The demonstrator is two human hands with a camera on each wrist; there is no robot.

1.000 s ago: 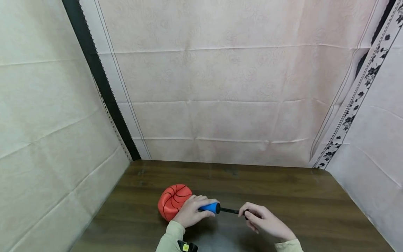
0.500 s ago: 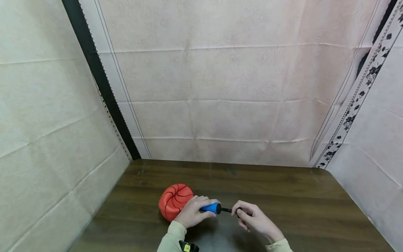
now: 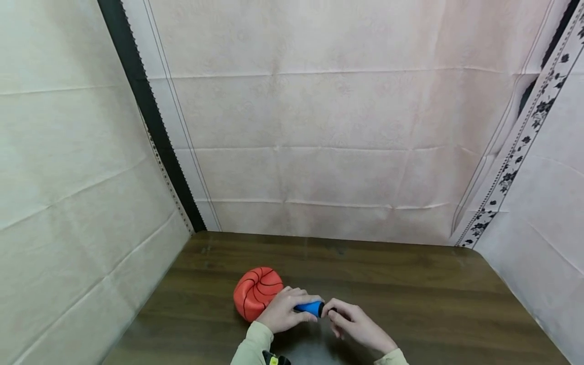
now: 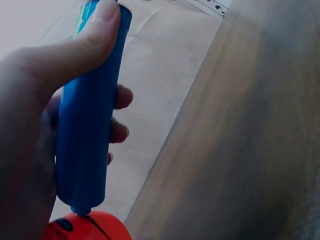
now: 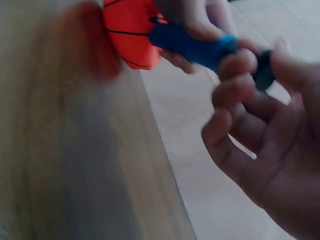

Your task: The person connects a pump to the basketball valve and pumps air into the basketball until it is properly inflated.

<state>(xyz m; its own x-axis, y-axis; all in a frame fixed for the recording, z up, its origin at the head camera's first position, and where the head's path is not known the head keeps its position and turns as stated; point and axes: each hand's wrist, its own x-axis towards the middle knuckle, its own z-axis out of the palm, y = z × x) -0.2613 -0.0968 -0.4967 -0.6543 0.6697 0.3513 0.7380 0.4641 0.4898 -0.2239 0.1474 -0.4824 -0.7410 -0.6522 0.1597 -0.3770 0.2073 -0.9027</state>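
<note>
Blue hand pump (image 3: 312,308), butted against creased red basketball (image 3: 254,295) on wooden bench (image 3: 388,274); barrel (image 4: 85,145) enclosed by curled left grip (image 3: 285,311), black handle (image 5: 263,76) pinched by right grip (image 3: 356,323) close to barrel; apparently at inward end of a pumping stroke, next calling for drawing handle out with barrel steady.

You are in a screened-off booth (image 3: 68,152): creased pale sheets (image 3: 319,111), with a floral border (image 3: 508,177), rise at the far, left and right edges of your wood-grain surface (image 3: 410,284).
</note>
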